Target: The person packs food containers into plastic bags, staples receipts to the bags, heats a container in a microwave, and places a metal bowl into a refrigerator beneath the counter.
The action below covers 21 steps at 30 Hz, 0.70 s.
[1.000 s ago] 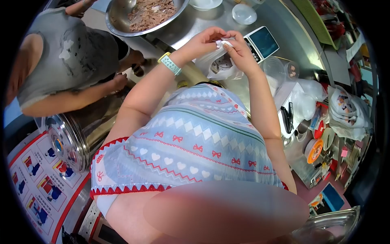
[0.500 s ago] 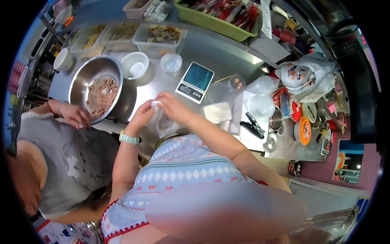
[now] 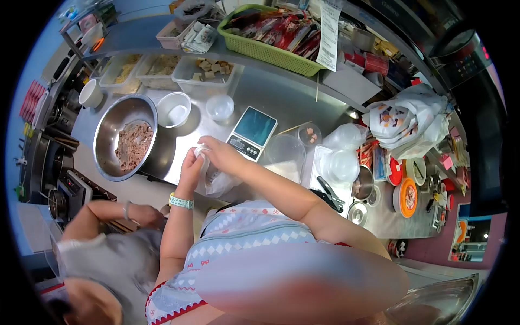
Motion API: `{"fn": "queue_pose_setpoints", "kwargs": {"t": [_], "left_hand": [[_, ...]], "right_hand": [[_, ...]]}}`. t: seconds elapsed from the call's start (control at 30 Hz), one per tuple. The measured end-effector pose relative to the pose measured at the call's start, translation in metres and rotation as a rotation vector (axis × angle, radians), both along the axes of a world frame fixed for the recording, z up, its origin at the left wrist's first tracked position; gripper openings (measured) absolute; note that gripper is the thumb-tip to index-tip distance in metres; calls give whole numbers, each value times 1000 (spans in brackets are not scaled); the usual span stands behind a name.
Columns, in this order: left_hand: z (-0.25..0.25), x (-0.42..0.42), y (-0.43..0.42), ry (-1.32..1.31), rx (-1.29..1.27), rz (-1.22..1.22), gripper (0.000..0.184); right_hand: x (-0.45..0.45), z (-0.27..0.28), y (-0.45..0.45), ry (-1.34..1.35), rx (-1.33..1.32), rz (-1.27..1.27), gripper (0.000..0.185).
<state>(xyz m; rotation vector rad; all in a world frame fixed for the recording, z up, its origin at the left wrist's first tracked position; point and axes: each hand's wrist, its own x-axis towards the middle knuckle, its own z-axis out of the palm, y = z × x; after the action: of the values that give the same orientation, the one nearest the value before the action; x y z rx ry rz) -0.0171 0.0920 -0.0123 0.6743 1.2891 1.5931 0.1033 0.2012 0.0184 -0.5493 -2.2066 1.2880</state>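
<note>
At the front edge of the steel counter, my left hand (image 3: 190,169) pinches the gathered top of a translucent white plastic bag (image 3: 218,183). My right hand (image 3: 219,155) is closed on the same twisted neck, its fingertips meeting the left ones. The bag hangs below both hands, partly behind my right forearm; its contents are hard to make out. Just beyond my right hand sits a digital scale (image 3: 252,133) with a bare blue-green plate. Left of my hands is a large steel bowl (image 3: 153,116) of shredded brown meat (image 3: 134,145).
A white bowl (image 3: 174,110) and a small clear bowl (image 3: 220,108) stand behind my hands, near tubs of cubed food (image 3: 211,81). Plastic lids (image 3: 284,151) and black-handled pliers-like tools (image 3: 327,193) lie rightward. A co-worker (image 3: 116,254) is at my left. A green basket (image 3: 265,51) fills the shelf.
My view has shifted, so the counter appears lower. The co-worker has moved back from the steel bowl, drawing their hand away. Both my hands still grip the bag's neck.
</note>
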Motion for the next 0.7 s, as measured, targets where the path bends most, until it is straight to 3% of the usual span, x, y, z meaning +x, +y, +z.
{"fn": "queue_pose_setpoints", "kwargs": {"t": [0.07,0.13,0.27,0.33,0.37,0.47,0.6,0.63,0.67,0.7], "left_hand": [[-2,0,1,8,-4,16,11],[3,-8,-5,15,-55,-97,23],[13,-1,-16,-86,-18,-97,18],[26,16,-16,1451,30,120,17],[32,24,-19,1416,103,215,17],[33,25,-16,1530,205,201,15],[33,27,-12,1432,224,195,10],[29,26,-12,1391,123,203,11],[24,24,-18,1346,4,214,14],[22,21,-20,1279,-153,246,21]], "right_hand": [[1,-11,11,190,130,90,14],[3,-9,16,209,130,87,14],[0,-16,15,152,16,-47,13],[-3,-14,11,72,19,-32,12],[-4,-7,9,-5,26,-21,11],[-5,-10,17,-187,117,125,10],[-8,-7,30,-360,33,317,15],[-11,-12,27,-334,161,262,16],[-7,-20,31,-78,534,281,18],[4,-6,21,54,297,3,20]]}}
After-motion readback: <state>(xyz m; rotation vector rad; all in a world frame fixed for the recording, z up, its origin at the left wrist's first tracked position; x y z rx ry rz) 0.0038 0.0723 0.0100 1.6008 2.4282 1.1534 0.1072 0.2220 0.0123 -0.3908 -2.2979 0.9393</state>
